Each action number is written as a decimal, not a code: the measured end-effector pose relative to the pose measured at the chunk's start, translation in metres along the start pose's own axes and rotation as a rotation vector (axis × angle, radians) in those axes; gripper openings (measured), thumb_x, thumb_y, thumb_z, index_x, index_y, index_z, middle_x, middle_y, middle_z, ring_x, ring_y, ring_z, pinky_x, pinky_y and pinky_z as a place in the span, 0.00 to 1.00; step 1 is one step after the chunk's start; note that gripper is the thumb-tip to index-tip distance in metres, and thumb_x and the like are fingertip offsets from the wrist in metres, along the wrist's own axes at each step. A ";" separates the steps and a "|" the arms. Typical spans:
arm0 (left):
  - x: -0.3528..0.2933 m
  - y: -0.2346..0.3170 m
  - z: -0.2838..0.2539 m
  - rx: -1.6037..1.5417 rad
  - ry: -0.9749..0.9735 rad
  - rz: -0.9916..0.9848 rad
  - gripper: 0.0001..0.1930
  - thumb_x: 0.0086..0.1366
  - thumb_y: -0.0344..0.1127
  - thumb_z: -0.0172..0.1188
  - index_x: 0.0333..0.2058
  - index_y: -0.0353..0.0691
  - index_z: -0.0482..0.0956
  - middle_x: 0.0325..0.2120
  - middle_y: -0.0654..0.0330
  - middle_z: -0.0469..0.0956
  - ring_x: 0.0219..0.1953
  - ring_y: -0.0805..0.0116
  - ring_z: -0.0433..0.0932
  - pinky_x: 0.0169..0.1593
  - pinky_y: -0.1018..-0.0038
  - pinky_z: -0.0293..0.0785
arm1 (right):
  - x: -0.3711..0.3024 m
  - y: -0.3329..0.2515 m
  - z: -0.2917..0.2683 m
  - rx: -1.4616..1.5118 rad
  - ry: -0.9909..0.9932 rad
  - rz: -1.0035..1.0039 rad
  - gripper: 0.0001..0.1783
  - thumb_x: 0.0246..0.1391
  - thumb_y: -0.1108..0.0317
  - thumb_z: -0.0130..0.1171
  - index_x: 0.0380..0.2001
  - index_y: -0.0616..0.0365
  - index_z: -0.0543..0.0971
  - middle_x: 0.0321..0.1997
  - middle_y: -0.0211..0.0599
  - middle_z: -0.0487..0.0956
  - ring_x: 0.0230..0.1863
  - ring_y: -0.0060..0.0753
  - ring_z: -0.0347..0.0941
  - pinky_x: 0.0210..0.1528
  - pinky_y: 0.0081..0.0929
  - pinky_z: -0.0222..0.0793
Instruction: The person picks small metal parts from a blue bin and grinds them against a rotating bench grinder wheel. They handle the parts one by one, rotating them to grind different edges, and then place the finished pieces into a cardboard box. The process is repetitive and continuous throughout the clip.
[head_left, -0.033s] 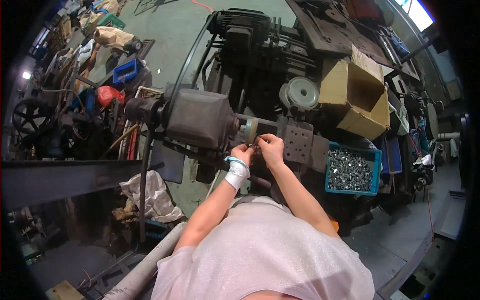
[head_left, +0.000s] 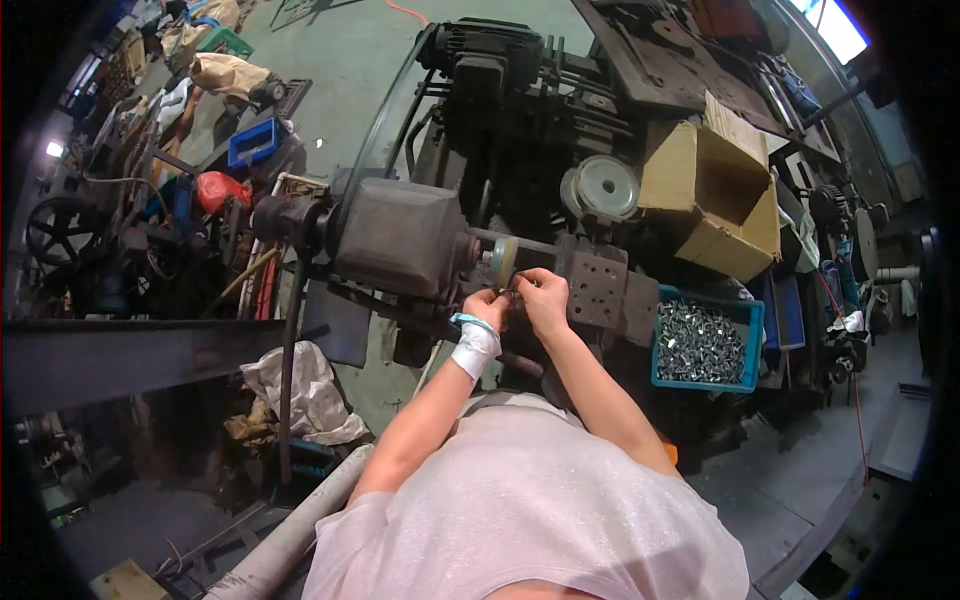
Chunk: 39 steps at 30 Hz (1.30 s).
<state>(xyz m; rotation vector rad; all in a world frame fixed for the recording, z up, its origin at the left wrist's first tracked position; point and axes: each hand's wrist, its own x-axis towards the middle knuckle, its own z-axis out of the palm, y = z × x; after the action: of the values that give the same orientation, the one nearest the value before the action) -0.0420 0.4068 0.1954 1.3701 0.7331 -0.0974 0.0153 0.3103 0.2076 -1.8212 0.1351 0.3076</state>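
Observation:
Both hands meet just below a small yellowish-rimmed wheel (head_left: 504, 259) on the machine's spindle. My left hand (head_left: 483, 309) is closed in a pinch, with a white wrap and a light blue band at its wrist. Close against it, my right hand (head_left: 542, 299) is pinched too, its fingertips bent toward the left ones. Whatever sits between the fingers is too small and dark to name. Left of the wheel is the dark boxy machine housing (head_left: 400, 238); a metal block with holes (head_left: 598, 287) lies just right of my right hand.
A blue bin (head_left: 753, 345) full of small shiny metal parts (head_left: 700, 342) stands at the right. Behind it is an open cardboard box (head_left: 668, 180), beside a round pulley (head_left: 606, 187). A motor (head_left: 490, 45) sits at the far side, with a belt (head_left: 378, 115) running toward the housing.

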 end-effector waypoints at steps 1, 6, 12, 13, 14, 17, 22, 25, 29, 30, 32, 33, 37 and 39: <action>-0.001 -0.009 0.003 -0.014 0.001 0.052 0.07 0.51 0.33 0.55 0.20 0.36 0.74 0.15 0.65 0.71 0.15 0.76 0.67 0.17 0.78 0.64 | -0.004 0.001 -0.003 -0.035 0.019 -0.024 0.11 0.39 0.67 0.56 0.25 0.65 0.77 0.22 0.42 0.77 0.25 0.28 0.72 0.31 0.24 0.65; 0.016 -0.034 0.000 0.088 0.060 0.261 0.09 0.49 0.34 0.57 0.17 0.36 0.72 0.11 0.67 0.67 0.13 0.78 0.62 0.16 0.78 0.58 | -0.008 -0.003 -0.003 0.152 -0.018 -0.031 0.07 0.39 0.73 0.56 0.23 0.67 0.77 0.23 0.33 0.76 0.25 0.21 0.68 0.28 0.18 0.64; -0.029 0.006 -0.020 -0.299 -0.286 -0.263 0.14 0.58 0.45 0.52 0.27 0.39 0.73 0.19 0.66 0.72 0.16 0.79 0.64 0.16 0.81 0.62 | -0.036 -0.011 -0.024 0.305 -0.147 0.067 0.07 0.45 0.72 0.55 0.29 0.64 0.76 0.23 0.31 0.75 0.20 0.18 0.67 0.19 0.15 0.63; -0.031 0.007 -0.023 -0.399 -0.351 -0.355 0.14 0.58 0.46 0.52 0.28 0.40 0.72 0.20 0.66 0.72 0.16 0.80 0.64 0.16 0.81 0.62 | -0.039 -0.013 -0.028 0.318 -0.171 0.081 0.07 0.46 0.72 0.55 0.29 0.63 0.76 0.23 0.31 0.75 0.20 0.18 0.67 0.19 0.14 0.62; -0.032 0.008 -0.026 -0.501 -0.416 -0.447 0.14 0.58 0.46 0.52 0.29 0.40 0.71 0.22 0.66 0.72 0.16 0.80 0.64 0.16 0.82 0.62 | -0.041 -0.015 -0.030 0.330 -0.197 0.095 0.07 0.46 0.71 0.55 0.29 0.63 0.76 0.24 0.30 0.75 0.20 0.18 0.67 0.19 0.14 0.62; -0.030 0.001 -0.026 -0.613 -0.510 -0.484 0.14 0.58 0.46 0.51 0.30 0.40 0.69 0.21 0.67 0.70 0.16 0.81 0.62 0.16 0.83 0.61 | -0.046 -0.015 -0.032 0.395 -0.241 0.084 0.06 0.47 0.71 0.55 0.29 0.61 0.76 0.24 0.29 0.75 0.19 0.17 0.67 0.19 0.13 0.62; -0.026 -0.004 -0.024 -0.791 -0.639 -0.571 0.10 0.57 0.39 0.54 0.23 0.40 0.70 0.13 0.70 0.64 0.11 0.81 0.60 0.13 0.85 0.57 | -0.045 -0.012 -0.036 0.419 -0.282 0.027 0.08 0.46 0.71 0.56 0.32 0.63 0.76 0.24 0.31 0.75 0.18 0.18 0.67 0.18 0.13 0.62; -0.026 0.002 -0.017 -0.531 -0.454 -0.408 0.08 0.51 0.38 0.59 0.22 0.43 0.72 0.13 0.68 0.67 0.12 0.79 0.64 0.12 0.84 0.58 | -0.045 -0.011 -0.032 0.364 -0.185 0.145 0.09 0.45 0.71 0.57 0.31 0.63 0.76 0.23 0.31 0.75 0.17 0.19 0.67 0.16 0.13 0.60; -0.035 0.010 -0.016 -0.186 -0.207 -0.186 0.12 0.50 0.35 0.61 0.34 0.40 0.74 0.22 0.67 0.73 0.20 0.77 0.69 0.23 0.78 0.68 | -0.044 -0.010 -0.024 0.372 -0.117 0.311 0.09 0.43 0.71 0.58 0.30 0.63 0.76 0.22 0.32 0.74 0.17 0.20 0.67 0.15 0.15 0.57; -0.032 0.007 -0.018 -0.152 -0.221 -0.183 0.14 0.50 0.36 0.61 0.35 0.40 0.73 0.22 0.67 0.73 0.19 0.77 0.69 0.23 0.79 0.68 | -0.043 -0.014 -0.024 0.333 -0.123 0.278 0.08 0.43 0.72 0.58 0.29 0.64 0.76 0.22 0.33 0.75 0.18 0.20 0.68 0.16 0.15 0.60; -0.031 0.010 -0.019 -0.169 -0.202 -0.162 0.12 0.51 0.37 0.61 0.33 0.39 0.74 0.20 0.68 0.73 0.16 0.79 0.67 0.19 0.81 0.65 | -0.038 -0.009 -0.021 0.321 -0.115 0.173 0.08 0.42 0.71 0.58 0.28 0.65 0.77 0.23 0.33 0.75 0.19 0.20 0.68 0.17 0.16 0.62; -0.027 0.007 -0.018 -0.185 -0.197 -0.124 0.11 0.50 0.38 0.61 0.31 0.39 0.75 0.19 0.68 0.73 0.14 0.80 0.65 0.16 0.82 0.62 | -0.034 -0.005 -0.019 0.341 -0.101 0.099 0.08 0.41 0.71 0.59 0.26 0.65 0.77 0.23 0.33 0.75 0.18 0.19 0.68 0.18 0.16 0.63; -0.018 0.003 -0.013 -0.025 -0.164 0.037 0.09 0.51 0.38 0.61 0.26 0.38 0.76 0.15 0.69 0.71 0.12 0.82 0.63 0.15 0.83 0.59 | -0.025 0.000 -0.019 0.213 -0.090 0.080 0.08 0.42 0.72 0.58 0.26 0.66 0.77 0.21 0.33 0.75 0.20 0.18 0.68 0.18 0.15 0.64; -0.015 0.000 -0.008 -0.070 -0.088 0.053 0.09 0.52 0.37 0.59 0.23 0.37 0.76 0.14 0.69 0.70 0.11 0.82 0.62 0.13 0.83 0.56 | -0.019 0.005 -0.014 0.199 -0.076 0.064 0.08 0.40 0.71 0.59 0.25 0.66 0.77 0.20 0.34 0.76 0.22 0.20 0.69 0.22 0.19 0.64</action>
<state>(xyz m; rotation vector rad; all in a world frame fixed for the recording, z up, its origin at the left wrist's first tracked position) -0.0575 0.4090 0.2031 1.3092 0.6210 -0.0890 -0.0027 0.2944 0.2112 -1.6085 0.1652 0.3942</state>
